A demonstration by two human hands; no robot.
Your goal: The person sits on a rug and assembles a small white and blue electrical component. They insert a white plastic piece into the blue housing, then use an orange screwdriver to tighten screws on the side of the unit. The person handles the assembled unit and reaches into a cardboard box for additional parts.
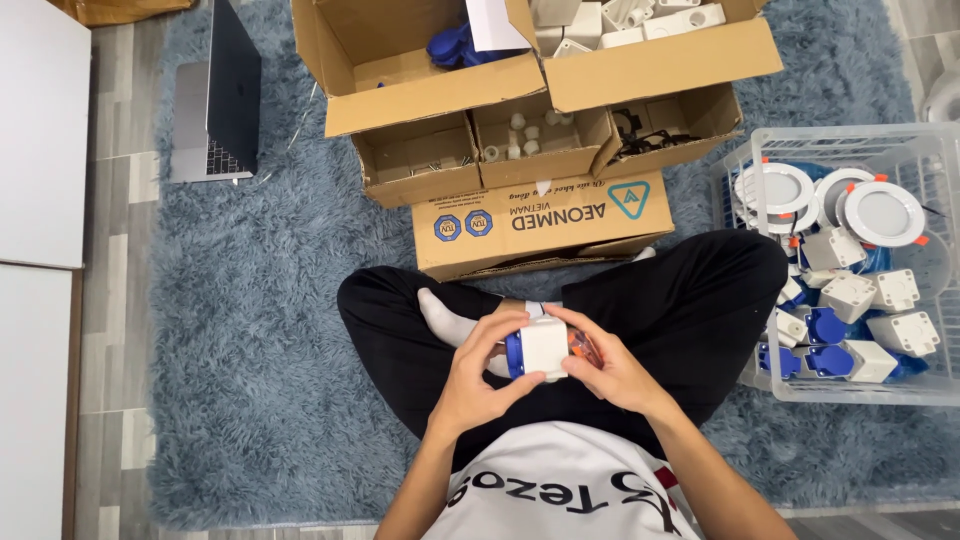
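One white box-shaped socket housing [544, 348] with a blue cap on its left end and an orange part on its right, held over the crossed legs in black trousers [690, 310]. Two hands on it: left hand [478, 380] with fingers curled narrowly around the blue end, right hand [612, 368] with fingers closed over the top and orange end. Just ahead, one printed cardboard box [545, 222], behind it several open cardboard boxes [420, 70] of small parts. To the right, one clear plastic basket [905, 392] with three round white lamps [882, 212] and many similar white and blue housings. One laptop [215, 105] far left on the blue shaggy rug [250, 330].
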